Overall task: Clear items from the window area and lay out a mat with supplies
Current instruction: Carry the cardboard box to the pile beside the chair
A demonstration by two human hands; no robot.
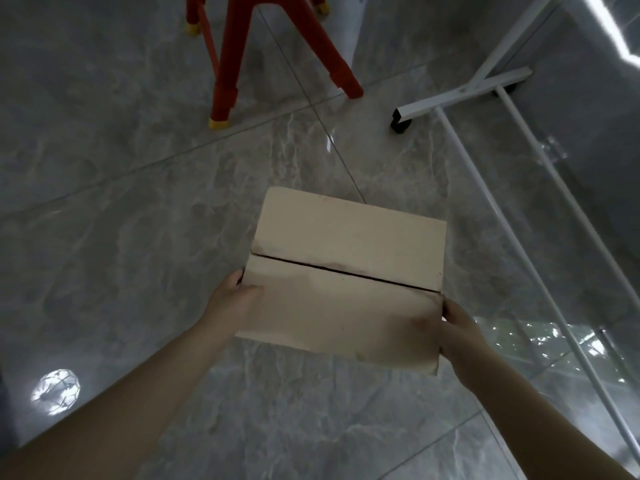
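Right now you have a closed cardboard box [346, 275] held up over the grey tiled floor [138, 220], carried between both hands with nothing under it. Box sits dead ahead of you, reaching toward 12 o'clock from your grip; the seam between its 2 top flaps runs roughly 9 to 3 o'clock, tilted a little down to the right.

Left hand [232, 303]: on the near-left corner, at about 9 o'clock of the box. Thumb lies over the top flap, fingers curl round the side edge. Holding, not just touching.

Right hand [457, 330]: on the near-right corner, about 4 o'clock of the box. Thumb on top, fingers wrapped round the side and out of sight beneath. Also holding.

Both grips sit on the near half, so the far half overhangs away from you. Neither hand is clearly nearer; they share the load evenly, as far as I can judge.

Surroundings: red stool [277, 53] at 11 o'clock, well apart. White rack base [464, 91] with a black wheel at 1 o'clock, its rails running down the right side, near the box's right edge.

Judgement: when you set it down, the open floor lies to the left and ahead; mind the rack rails on the right.
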